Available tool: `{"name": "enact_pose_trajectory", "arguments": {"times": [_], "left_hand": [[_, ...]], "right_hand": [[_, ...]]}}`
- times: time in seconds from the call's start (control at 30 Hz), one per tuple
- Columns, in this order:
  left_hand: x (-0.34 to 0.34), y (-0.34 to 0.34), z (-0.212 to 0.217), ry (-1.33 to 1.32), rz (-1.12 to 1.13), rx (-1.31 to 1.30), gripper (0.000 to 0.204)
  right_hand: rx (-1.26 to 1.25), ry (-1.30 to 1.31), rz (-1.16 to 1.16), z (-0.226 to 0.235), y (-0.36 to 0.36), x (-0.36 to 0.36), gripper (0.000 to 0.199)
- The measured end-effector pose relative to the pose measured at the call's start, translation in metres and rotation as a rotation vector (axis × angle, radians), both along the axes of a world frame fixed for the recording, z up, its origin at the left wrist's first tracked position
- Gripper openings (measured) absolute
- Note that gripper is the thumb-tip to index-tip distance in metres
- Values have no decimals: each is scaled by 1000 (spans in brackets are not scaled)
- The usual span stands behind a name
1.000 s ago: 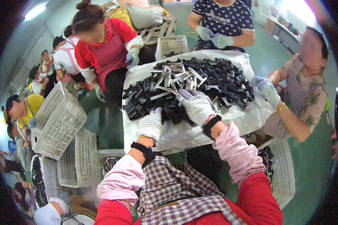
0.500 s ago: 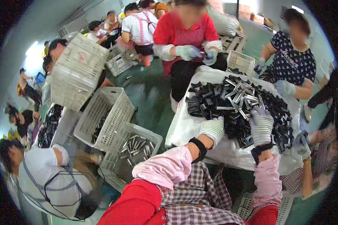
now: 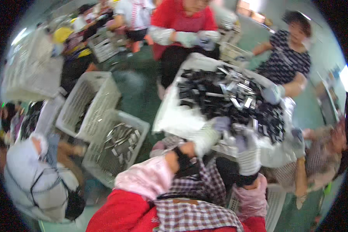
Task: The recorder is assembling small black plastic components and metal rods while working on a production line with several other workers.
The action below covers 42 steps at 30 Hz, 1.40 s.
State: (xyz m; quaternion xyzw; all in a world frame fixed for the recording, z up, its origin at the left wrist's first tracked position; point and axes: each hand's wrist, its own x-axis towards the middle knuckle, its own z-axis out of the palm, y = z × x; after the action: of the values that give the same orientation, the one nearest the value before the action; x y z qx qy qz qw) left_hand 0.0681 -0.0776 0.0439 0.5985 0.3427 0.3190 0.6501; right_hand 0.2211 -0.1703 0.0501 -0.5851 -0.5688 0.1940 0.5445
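I am reaching both gloved hands to the near edge of the pile of dark metal parts (image 3: 236, 96) on the white-covered tabletop (image 3: 174, 118). Left hand (image 3: 207, 135) and right hand (image 3: 246, 152) are blurred; I cannot tell either grip's width.

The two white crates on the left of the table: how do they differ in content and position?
The nearer crate holds many grey and black parts; the farther crate shows only a few dark pieces. The nearer crate lies closer to the person's left hand; the farther crate lies beyond it. Both are white, slotted plastic and open-topped.
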Motion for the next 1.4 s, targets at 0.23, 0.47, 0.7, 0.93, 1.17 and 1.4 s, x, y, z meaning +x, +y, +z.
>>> {"name": "enact_pose_trajectory", "arguments": {"times": [0.23, 0.47, 0.7, 0.93, 1.17, 1.4], "left_hand": [[-21, -38, -16, -192, 76, -202, 41], [-20, -61, 22, -241, 186, -226, 36], [-28, -59, 26, -1, 164, 78, 38], [-47, -55, 11, 124, -226, 42, 41], [-43, -46, 17, 154, -245, 244, 44], [-39, -44, -2, 21, -260, -103, 40]], "right_hand": [[19, -287, -30, 23, -29, -46, 28], [-31, -471, -108, 32, -38, -62, 20], [-102, -820, 5, 40, -46, -59, 29], [-179, -641, 234, 40, -55, -51, 23], [-247, -116, 319, 44, -44, -37, 27], [-263, -304, 222, 32, -45, -40, 29]]}}
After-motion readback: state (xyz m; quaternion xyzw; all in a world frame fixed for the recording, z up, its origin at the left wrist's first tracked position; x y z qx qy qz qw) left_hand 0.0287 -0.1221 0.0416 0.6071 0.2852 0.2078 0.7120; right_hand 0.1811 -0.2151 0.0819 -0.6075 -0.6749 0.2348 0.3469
